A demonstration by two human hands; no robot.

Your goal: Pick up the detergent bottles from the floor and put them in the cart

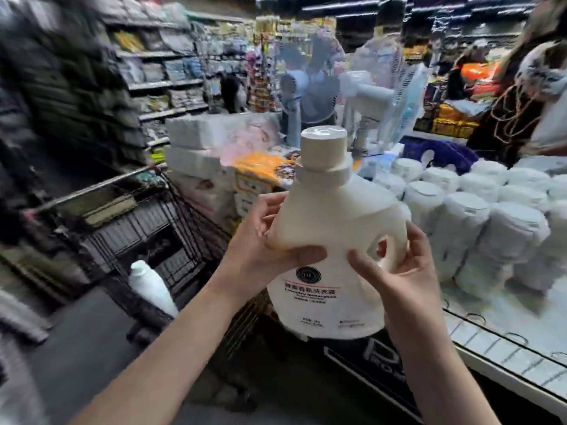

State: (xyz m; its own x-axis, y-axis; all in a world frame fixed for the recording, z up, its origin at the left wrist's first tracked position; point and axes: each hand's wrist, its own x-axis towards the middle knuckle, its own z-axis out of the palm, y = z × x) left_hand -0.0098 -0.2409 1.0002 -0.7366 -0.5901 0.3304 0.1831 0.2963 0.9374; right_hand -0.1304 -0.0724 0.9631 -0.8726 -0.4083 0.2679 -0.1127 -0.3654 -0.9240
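I hold a large white detergent bottle (pixel 329 216) upright in front of me with both hands, its label facing me. My left hand (pixel 264 243) grips its left side, thumb across the front. My right hand (pixel 395 271) grips the handle side, fingers curled round the handle. The black wire cart (pixel 159 228) stands to the left and below the bottle. A second white bottle (pixel 152 286) lies tilted inside the cart.
Several white detergent bottles (pixel 478 216) stand in rows on a low display at the right. Stacked white packs (pixel 199 154) sit beyond the cart. Store shelves (pixel 159 84) run along the left. People stand behind the display and at the far right.
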